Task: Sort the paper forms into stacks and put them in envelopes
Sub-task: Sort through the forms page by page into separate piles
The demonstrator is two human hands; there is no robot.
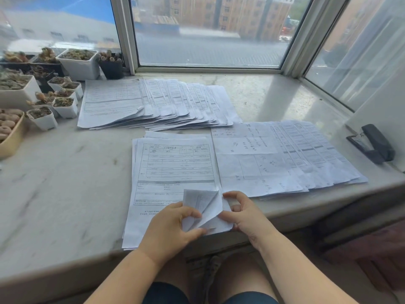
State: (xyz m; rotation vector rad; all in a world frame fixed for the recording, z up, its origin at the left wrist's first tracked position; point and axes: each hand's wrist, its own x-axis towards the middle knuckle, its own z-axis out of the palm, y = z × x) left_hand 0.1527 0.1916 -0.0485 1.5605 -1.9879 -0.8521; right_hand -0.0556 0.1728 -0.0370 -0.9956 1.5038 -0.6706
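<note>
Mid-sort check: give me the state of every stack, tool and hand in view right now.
near stack: flat, bottom-right corner sheets lifted and curled
far stack: fanned out sideways
right stack: fanned, handwritten sheet on top
stapler: lying unused at the right
left hand: pinching the lifted corner
right hand: pinching the corner's edge

Bare forearms, no sleeves; dark blue shorts (166, 292).
</note>
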